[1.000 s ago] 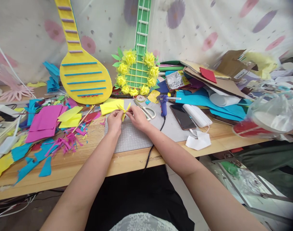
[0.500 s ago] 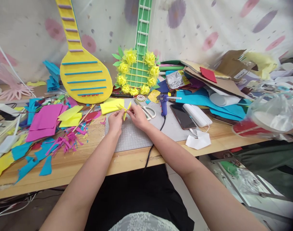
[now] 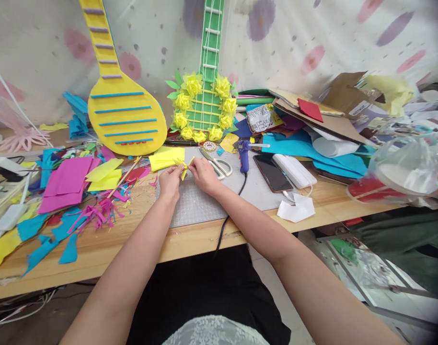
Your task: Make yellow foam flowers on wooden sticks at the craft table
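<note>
Between my two hands, above the grey cutting mat (image 3: 190, 206), is a small yellow paper flower (image 3: 184, 167) with pointed petals. My left hand (image 3: 169, 181) pinches its left side. The fingertips of my right hand (image 3: 203, 175) close on a petal at its right side. Just behind lies a stack of yellow paper (image 3: 167, 158). Scissors (image 3: 222, 167) rest to the right of my right hand, and a blue glue gun (image 3: 244, 155) stands beyond them. A green paper guitar (image 3: 209, 105) ringed with yellow flowers leans at the back.
A yellow paper instrument (image 3: 127, 115) leans behind on the left. Magenta paper (image 3: 66, 184) and cut scraps cover the table's left side. On the right are a phone (image 3: 272, 172), a white power bank (image 3: 294, 170), stacked cardboard (image 3: 323, 120) and a bagged red cup (image 3: 377, 189). The glue gun's cord (image 3: 224, 230) hangs over the front edge.
The yellow flower has turned slightly in my fingers, and my right fingertips have shifted on its petals. The whole view has moved a little; the other things lie as before.
</note>
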The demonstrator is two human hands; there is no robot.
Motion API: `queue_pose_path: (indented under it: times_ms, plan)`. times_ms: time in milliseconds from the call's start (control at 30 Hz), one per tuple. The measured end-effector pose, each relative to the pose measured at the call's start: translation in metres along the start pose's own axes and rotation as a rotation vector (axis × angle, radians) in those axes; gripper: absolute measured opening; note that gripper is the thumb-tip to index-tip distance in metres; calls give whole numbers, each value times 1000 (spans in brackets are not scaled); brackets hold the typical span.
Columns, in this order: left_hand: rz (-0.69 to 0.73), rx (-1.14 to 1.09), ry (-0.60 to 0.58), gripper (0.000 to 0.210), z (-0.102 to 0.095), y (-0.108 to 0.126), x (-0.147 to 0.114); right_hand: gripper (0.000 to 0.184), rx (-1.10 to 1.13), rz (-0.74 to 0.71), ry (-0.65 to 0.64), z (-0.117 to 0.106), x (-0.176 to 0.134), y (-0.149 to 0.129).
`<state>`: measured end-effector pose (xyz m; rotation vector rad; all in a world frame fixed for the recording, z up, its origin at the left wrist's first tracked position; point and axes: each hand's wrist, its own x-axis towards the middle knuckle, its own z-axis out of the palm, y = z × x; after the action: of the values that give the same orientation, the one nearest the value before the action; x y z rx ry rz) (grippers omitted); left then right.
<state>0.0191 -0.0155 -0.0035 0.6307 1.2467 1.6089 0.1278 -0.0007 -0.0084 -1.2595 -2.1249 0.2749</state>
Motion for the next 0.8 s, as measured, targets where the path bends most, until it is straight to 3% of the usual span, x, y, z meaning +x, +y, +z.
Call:
queue_pose_path:
  times_ms: [467,533,667,800]
  plan:
    - [56,119,-40,34,-3,-5,0,16,12,97,-48,-6,-3,1]
    - [152,223,-9,33,-5,-7,0,16,8,137,-54,-8,-4,-1]
    - [523,544,65,35,-10,-5,-6,16,-8,206,-62,-11,-4,-4]
    - [752,760,10,33,-14,-1,-8,19,-28,236,-89,-11,-5,-4]
